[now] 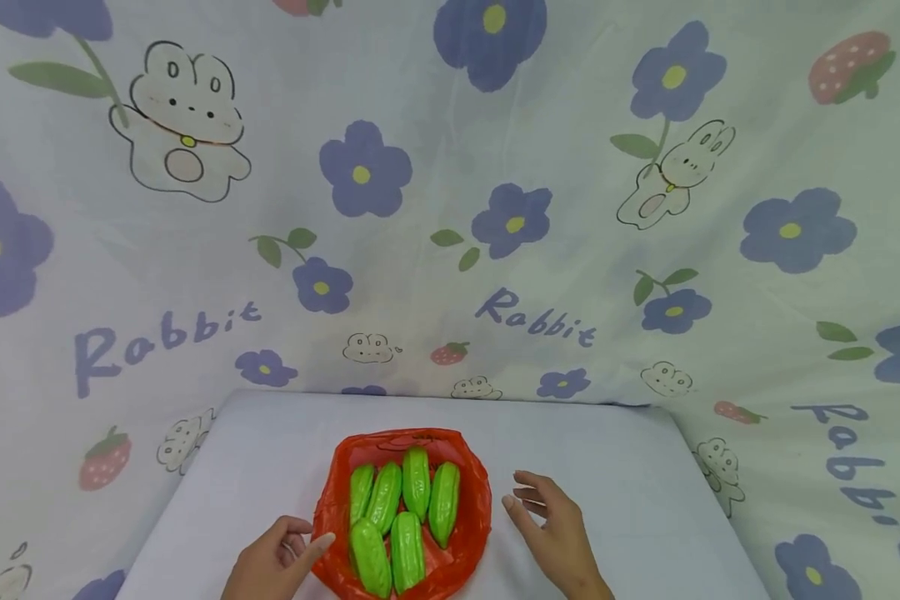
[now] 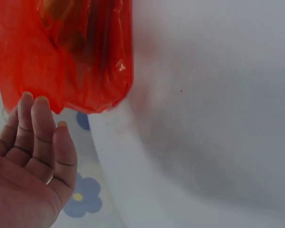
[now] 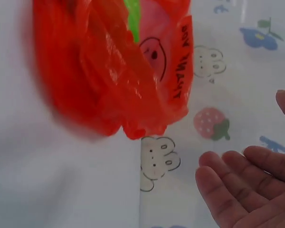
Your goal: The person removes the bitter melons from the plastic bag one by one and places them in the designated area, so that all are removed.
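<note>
A red plastic bag (image 1: pixel 482 500) is set on the white surface (image 1: pixel 615 483), its mouth spread wide and turned upward. Six green, ridged vegetables (image 1: pixel 416 483) can be counted inside the bag: four in a row towards its far side, two lying nearer its front rim. Beyond the bag, a printed cloth (image 1: pixel 412 267) is hung.

The step in hand is judged to be a reach to, or a release of, the bag from both sides; which of the two cannot be told. If the bag is to be handled next, its rim would need to be pinched at opposite sides and drawn evenly, so that the vegetables are not tipped.

The left grip (image 1: pixel 276 557) is placed at the bag's left rim, loosely parted, with fingers relaxed and thumb extended over the edge. Nothing is seen pinched; whether the plastic is actually touched cannot be told. The right grip (image 1: pixel 553 532) is held to the right of the bag, apart from it, with thumb and fingers well spread and nothing held between them.
</note>
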A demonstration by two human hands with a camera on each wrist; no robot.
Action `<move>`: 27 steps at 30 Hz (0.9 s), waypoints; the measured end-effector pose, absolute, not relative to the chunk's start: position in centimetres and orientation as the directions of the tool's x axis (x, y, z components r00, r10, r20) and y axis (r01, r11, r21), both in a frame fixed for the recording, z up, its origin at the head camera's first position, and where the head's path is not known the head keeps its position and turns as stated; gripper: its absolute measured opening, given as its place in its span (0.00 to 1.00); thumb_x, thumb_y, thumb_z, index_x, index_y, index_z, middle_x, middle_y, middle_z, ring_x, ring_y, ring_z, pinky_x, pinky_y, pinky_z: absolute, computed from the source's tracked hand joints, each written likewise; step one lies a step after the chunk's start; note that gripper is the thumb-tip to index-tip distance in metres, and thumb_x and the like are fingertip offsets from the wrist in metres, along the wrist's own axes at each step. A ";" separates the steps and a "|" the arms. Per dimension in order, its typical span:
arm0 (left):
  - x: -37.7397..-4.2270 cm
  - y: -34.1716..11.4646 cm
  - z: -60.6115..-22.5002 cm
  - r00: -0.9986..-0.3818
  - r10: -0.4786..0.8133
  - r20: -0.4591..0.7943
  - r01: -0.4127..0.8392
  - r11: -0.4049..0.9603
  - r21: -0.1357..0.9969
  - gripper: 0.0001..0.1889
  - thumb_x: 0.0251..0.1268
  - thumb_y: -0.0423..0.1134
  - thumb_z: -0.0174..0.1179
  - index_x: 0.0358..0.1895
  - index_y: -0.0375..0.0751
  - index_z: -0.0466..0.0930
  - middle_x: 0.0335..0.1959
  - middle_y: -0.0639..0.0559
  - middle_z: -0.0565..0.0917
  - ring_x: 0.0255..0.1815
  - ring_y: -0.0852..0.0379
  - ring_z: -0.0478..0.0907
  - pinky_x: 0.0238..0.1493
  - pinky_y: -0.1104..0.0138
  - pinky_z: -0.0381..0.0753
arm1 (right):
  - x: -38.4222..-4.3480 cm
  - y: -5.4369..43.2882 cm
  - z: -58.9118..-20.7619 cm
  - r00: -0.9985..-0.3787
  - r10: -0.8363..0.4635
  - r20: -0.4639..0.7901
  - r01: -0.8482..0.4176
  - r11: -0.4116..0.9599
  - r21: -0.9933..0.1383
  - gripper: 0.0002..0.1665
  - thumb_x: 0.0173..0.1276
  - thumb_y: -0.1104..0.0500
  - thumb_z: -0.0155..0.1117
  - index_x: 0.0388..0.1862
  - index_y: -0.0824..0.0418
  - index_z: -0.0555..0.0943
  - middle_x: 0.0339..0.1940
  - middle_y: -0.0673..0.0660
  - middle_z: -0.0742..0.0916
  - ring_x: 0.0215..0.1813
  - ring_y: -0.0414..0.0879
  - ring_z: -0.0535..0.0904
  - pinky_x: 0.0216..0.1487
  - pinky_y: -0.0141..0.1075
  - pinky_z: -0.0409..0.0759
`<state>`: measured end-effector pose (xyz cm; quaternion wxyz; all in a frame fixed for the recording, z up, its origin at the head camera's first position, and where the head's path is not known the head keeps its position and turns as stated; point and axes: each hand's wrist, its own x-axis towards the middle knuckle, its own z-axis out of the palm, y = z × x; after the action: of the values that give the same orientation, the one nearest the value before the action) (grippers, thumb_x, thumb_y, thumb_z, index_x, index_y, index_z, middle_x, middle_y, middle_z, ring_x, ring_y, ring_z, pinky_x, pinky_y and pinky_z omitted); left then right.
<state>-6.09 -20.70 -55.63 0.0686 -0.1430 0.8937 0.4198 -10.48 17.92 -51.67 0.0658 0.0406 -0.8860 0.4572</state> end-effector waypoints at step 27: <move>-5.9 -17.8 -57.0 -0.943 -0.224 -0.246 -0.327 0.489 0.809 0.25 0.69 0.60 0.68 0.38 0.39 0.74 0.27 0.52 0.72 0.27 0.56 0.68 0.26 0.70 0.71 | -11.7 12.9 -51.8 -0.943 -0.316 -0.105 -0.033 0.404 -0.914 0.35 0.80 0.39 0.60 0.71 0.63 0.75 0.64 0.60 0.84 0.61 0.54 0.83 0.55 0.47 0.85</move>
<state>-5.89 -17.80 -57.03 0.0540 -0.1599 0.8612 0.4794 -11.67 12.92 -51.77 -0.1319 0.1054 -0.8275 0.5355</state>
